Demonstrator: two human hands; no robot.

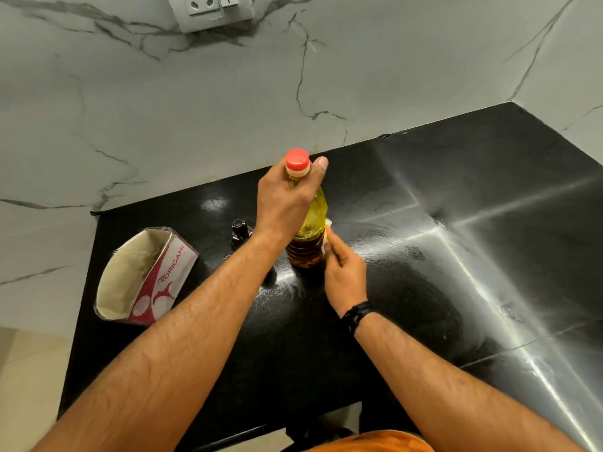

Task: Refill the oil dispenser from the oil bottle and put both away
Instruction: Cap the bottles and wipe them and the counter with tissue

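The clear plastic oil bottle w/ yellow oil and a red screw cap (306, 220) stands upright on the glossy black stone tabletop (424, 288), toward the back edge, roughly mid-width. Cap's on. Left hand (287, 197) wraps the bottle's neck and shoulder from above, fingers curled round it, thumb tip poking out just right of the cap. Right hand (342, 272) sits low at the bottle's right side, fingers pinching something small and pale against the lower wall; prob a label edge or bit of tissue, can't tell which. A black band is on that wrist.

The small dark glass oil dispenser (240, 231) stands just left of the bottle, partly hidden behind the left forearm, so its fill level and whether its top is on can't be read.

Progress, as a guess: cap closed and the bottle set down could mean either pre-pour or post-pour; nothing here settles it. What's clearly left: both items are out on the tabletop, so putting them away isn't done.

Around: an opened red-and-white cardboard carton w/ "ORIGAMI" print (143, 275) lies on its side near the left edge, mouth facing up, well apart from the bottle. Wall socket plate (212, 8) up on the marble backsplash. Nothing blocks the bottle; the dispenser's close enough to get knocked by the left forearm.
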